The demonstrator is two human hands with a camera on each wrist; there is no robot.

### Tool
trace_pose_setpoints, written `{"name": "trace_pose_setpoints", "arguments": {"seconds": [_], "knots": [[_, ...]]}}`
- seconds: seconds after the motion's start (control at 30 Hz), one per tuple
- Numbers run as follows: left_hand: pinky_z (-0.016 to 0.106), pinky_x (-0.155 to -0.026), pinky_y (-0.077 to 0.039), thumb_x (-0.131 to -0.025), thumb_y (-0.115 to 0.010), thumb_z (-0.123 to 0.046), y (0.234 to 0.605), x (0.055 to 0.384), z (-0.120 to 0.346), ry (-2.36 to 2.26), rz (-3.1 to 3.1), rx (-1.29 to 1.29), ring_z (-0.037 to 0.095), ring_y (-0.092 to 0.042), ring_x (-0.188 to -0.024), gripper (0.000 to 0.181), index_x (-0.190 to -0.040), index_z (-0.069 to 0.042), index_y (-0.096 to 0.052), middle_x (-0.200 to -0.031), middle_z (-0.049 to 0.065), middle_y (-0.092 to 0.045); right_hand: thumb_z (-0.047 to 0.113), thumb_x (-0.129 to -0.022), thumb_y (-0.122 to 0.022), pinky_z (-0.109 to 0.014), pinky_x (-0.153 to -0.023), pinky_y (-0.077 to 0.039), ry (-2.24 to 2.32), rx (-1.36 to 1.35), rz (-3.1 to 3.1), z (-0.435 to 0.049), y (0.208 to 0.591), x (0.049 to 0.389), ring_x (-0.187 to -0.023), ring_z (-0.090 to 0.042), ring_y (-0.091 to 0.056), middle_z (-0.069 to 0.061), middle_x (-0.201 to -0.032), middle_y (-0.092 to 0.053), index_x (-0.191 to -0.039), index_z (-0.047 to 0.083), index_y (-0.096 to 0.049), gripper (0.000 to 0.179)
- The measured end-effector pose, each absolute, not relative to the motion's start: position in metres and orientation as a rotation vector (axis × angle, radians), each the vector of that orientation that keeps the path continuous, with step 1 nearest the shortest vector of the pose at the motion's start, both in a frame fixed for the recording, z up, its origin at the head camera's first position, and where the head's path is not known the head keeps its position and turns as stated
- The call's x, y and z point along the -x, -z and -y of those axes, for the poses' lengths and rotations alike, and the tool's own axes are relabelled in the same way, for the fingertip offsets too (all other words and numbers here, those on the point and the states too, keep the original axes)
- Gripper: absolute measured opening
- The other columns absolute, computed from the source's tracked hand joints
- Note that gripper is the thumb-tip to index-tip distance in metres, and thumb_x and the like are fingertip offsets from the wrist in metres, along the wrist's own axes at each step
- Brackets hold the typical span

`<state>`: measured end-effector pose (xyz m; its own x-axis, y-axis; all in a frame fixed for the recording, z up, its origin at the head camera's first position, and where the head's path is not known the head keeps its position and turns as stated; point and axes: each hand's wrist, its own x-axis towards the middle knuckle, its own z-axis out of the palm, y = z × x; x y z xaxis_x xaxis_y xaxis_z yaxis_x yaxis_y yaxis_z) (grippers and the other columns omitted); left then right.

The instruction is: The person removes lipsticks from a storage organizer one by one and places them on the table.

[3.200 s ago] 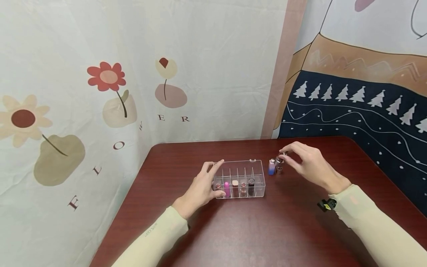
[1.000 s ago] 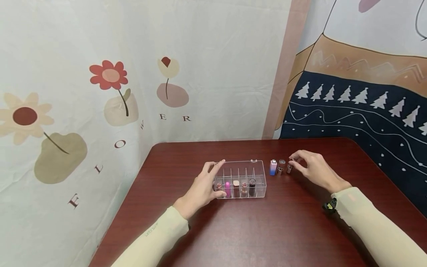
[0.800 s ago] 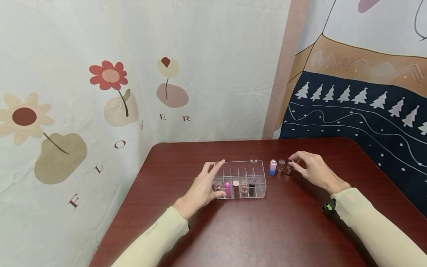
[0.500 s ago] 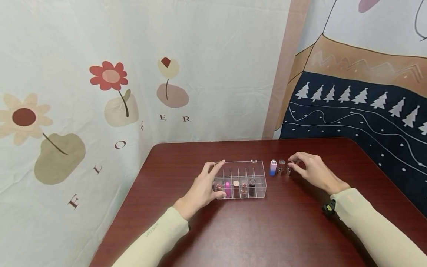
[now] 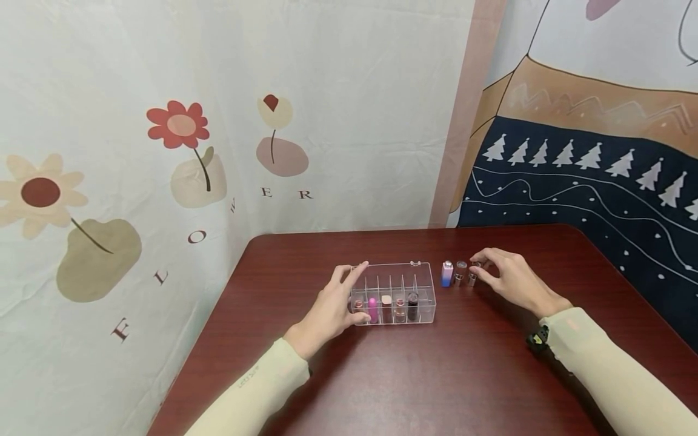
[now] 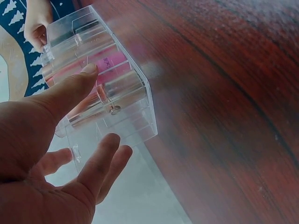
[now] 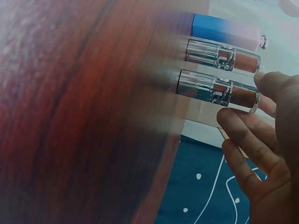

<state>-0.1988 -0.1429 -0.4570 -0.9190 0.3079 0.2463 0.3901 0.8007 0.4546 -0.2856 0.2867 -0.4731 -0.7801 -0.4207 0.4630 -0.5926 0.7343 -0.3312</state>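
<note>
My left hand (image 5: 326,307) holds the left end of a clear divided box (image 5: 431,313), its thumb on the front and fingers round the side and raised lid. Inside stand several lipsticks, among them a bright pink tube (image 5: 372,309) and a black one (image 5: 412,307). To the box's right, a blue-and-pink lipstick (image 7: 225,31) and two clear-capped lipsticks stand upright in a row. My right hand (image 5: 509,278) is at the top of the outermost clear-capped lipstick (image 7: 198,85), its fingers spread loosely around it. The middle clear-capped lipstick (image 7: 202,52) stands just beside it.
The reddish-brown table (image 5: 371,375) meets a pale cloth wall (image 5: 360,121) with printed flowers at the back. A dark blue printed panel (image 5: 572,188) hangs behind the right side. A dark watch-like band (image 5: 538,337) is at my right wrist.
My right hand has moved right, bringing the outermost lipstick down beside the other two. Its fingers have since loosened slightly around the lipstick's top. My left hand has stayed at the box.
</note>
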Motion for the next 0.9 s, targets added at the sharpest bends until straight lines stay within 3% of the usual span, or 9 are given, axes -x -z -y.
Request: {"name": "trace_pose_setpoints", "arguments": {"seconds": [0.6,0.9], "knots": [[0.048,-0.086,-0.066,-0.083,-0.109,-0.02,0.457,0.199,0.143,0.776,2.822,0.551,0.011,-0.06,-0.072,0.118,-0.181,-0.022,-0.042,-0.165,0.02,-0.052,0.02,-0.104,-0.09,-0.057,-0.094,-0.068,-0.63,-0.752,2.539,-0.286,0.468,0.281,-0.107,-0.025,-0.078,-0.006,-0.125,-0.08,-0.131,0.012,-0.081,0.029],[0.046,-0.085,-0.066,-0.084,-0.108,-0.02,0.456,0.198,0.143,0.777,2.823,0.551,0.01,-0.058,-0.069,0.117,-0.181,-0.022,-0.042,-0.165,0.02,-0.052,0.022,-0.103,-0.09,-0.07,-0.109,-0.06,-0.642,-0.757,2.524,-0.278,0.459,0.274,-0.127,-0.036,-0.07,-0.012,-0.137,-0.075,-0.134,0.015,-0.079,0.034]]}}
